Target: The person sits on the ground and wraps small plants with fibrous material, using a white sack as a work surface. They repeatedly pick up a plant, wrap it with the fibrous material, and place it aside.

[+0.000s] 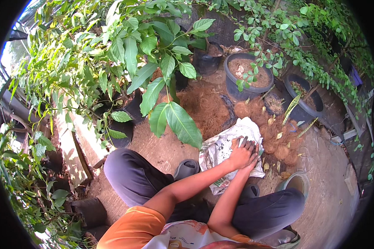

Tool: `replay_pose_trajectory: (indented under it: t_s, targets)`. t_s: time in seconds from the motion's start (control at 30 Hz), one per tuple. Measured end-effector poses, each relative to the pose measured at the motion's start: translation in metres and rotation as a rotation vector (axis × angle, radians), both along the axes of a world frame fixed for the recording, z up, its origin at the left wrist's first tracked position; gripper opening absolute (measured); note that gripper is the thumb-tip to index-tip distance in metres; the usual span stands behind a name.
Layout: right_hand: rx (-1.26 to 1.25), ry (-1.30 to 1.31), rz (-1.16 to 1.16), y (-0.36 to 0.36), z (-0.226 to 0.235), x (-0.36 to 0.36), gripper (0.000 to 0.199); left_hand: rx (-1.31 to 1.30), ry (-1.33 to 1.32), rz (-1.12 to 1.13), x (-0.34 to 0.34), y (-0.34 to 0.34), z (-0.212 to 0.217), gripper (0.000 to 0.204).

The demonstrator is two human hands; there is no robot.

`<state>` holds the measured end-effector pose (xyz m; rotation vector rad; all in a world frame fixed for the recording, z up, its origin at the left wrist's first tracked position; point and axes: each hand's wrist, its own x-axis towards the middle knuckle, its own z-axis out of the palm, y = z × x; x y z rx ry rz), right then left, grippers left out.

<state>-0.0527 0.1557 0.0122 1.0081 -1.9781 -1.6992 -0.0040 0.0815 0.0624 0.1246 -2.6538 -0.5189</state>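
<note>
My left hand [241,156] and my right hand [252,162] are pressed together above a crumpled white sack [214,154]. Dark soil stains the fingers. The left hand's fingers are bent and lie across the right hand, which is partly covered. Whatever is between the hands, if anything, is hidden. Dark crumbs of soil are scattered over the sack, which lies on the ground between my bent knees.
Brown coconut fibre [210,108] and fibrous husks [284,145] lie beyond the sack. A large black pot of soil [237,89] and another black pot [297,108] stand farther back. Leafy branches [179,120] hang in front at the left. A greenish bucket [302,179] is by my right knee.
</note>
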Motion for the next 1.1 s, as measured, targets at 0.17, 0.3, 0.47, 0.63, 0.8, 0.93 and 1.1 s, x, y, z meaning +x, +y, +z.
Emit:
replay_pose_trajectory:
  t_s: [0.17,0.3,0.47,0.63,0.8,0.93,1.1]
  targets:
    - [1.682,1.016,0.328,-0.002,-0.007,-0.003,0.044,0.142,0.060,-0.056,0.001,-0.003,0.004,0.050]
    - [1.819,1.048,0.369,-0.002,-0.011,-0.002,0.044,0.256,0.022,-0.182,0.005,-0.013,0.003,0.047]
    - [1.875,1.050,0.402,-0.005,-0.017,0.004,0.044,0.243,-0.024,-0.187,0.018,-0.013,0.000,0.044]
    - [1.884,1.004,0.443,-0.002,-0.024,0.020,0.044,0.169,0.007,-0.126,0.027,-0.014,-0.003,0.049]
    - [1.892,0.981,0.411,-0.004,-0.019,0.022,0.044,0.243,-0.101,-0.150,0.033,-0.008,0.002,0.053]
    - [1.895,1.045,0.367,-0.013,-0.011,0.009,0.044,0.295,-0.188,-0.201,0.025,-0.018,0.020,0.055]
    - [1.993,1.084,0.397,-0.016,-0.004,0.004,0.043,0.305,-0.067,-0.175,0.010,-0.039,0.035,0.052]
